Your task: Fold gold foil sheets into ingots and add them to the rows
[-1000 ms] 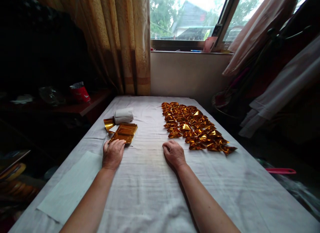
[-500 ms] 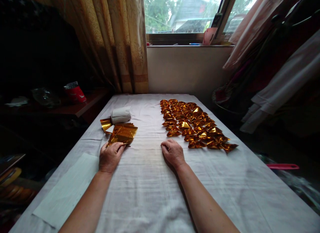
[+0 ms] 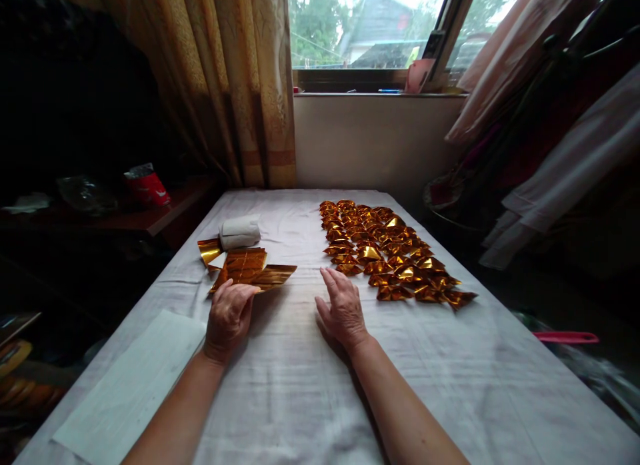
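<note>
My left hand (image 3: 229, 316) sits left of the middle of the frame, fingers closed on the near corner of one gold foil sheet (image 3: 273, 276). That sheet is pulled partly off the stack of foil sheets (image 3: 239, 265), which lies just beyond my knuckles, toward the upper left. The sheet's long axis runs left to right across the frame, its free end pointing at my other hand. My right hand (image 3: 344, 309) is just right of the middle, fingers spread and straight, holding nothing, palm down a little above the white cloth (image 3: 300, 385) that covers the table. So the sheet lies between my two hands, gripped at its left end, with its loose right end near my right fingertips but apart from them. My left hand is the nearer one; the right would have to move left and slightly up the frame to meet the free end.

Beyond the stack lie a curled scrap of foil (image 3: 209, 250) and a white roll (image 3: 240, 232), the roll touching the stack's far edge as far as I can tell. To the right, a long patch of folded gold pieces (image 3: 385, 252) runs up the frame from beside my right hand. A pale paper sheet (image 3: 133, 385) lies flat at lower left.
</note>
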Motion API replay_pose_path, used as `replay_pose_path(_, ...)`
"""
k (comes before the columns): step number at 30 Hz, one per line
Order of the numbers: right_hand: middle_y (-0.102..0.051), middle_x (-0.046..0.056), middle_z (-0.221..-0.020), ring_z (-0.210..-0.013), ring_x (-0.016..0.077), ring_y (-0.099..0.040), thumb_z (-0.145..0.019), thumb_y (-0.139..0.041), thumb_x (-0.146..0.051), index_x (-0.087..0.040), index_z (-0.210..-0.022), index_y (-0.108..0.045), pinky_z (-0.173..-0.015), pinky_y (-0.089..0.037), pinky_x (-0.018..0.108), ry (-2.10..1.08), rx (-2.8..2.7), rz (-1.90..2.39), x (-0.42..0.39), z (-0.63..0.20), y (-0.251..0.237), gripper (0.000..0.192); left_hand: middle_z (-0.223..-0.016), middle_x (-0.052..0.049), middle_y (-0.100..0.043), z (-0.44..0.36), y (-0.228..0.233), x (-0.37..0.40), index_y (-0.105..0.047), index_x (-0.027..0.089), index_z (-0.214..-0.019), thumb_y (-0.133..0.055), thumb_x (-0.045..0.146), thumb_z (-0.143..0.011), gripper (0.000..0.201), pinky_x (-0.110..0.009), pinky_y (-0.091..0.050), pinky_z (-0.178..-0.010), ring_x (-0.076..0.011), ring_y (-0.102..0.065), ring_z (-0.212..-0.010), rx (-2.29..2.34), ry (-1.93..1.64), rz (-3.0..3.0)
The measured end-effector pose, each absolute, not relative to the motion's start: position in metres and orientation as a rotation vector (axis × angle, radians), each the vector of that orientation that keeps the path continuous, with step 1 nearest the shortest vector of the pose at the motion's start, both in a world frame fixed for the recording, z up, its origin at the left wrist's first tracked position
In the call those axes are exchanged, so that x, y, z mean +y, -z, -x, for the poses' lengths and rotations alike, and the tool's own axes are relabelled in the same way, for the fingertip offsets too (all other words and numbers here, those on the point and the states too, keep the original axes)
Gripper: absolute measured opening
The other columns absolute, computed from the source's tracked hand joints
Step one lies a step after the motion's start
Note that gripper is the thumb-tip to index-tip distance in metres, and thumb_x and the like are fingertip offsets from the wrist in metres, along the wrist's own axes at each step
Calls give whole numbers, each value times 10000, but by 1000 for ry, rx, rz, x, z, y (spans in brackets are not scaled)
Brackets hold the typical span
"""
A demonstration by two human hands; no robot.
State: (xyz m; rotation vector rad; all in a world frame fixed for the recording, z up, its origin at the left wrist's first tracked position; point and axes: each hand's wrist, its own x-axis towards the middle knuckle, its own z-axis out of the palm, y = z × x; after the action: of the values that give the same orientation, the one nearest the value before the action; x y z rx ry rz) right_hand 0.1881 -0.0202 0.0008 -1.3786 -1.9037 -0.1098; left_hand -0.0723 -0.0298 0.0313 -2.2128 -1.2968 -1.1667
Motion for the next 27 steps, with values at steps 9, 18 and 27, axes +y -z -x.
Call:
replay_pose_path(9, -480, 116, -1454, -1367, 284, -395, -925, -557, -297, -254, -1363, -527, -1088, -343, 453, 129, -1958, 1265, -28, -176, -11, 441, -849, 10, -700, 49, -60, -42, -571, 258, -988, -481, 113, -931, 180, -408, -436, -1024, -155, -666, -848, -1136, 1325, 2278)
replay_pose_path(18, -720, 44, -868, -802, 171, -651, -912, -522, -304, -221, -839, -650, -770, -497, 289, -360, -1694, 1172, -34, -172, -21, 169, -902, 1, -693, 38, -79, -25, -572, 266, -1079, -481, 158, -946, 194, -424, -418, -1059, -166, -665, -883, -1162, 1366, 2287)
replay_pose_path(27, -633, -17, -617, -544, 141, -576, -815, -557, -446, -198, -893, -655, -532, -430, 232, -868, -1332, 1414, -30, -181, -14, 278, -1349, -118, -576, 22, -54, -17, -547, 231, -1287, -488, 232, -971, 321, -490, -276, -1154, -247, -489, -1316, -1228, 1169, 2381)
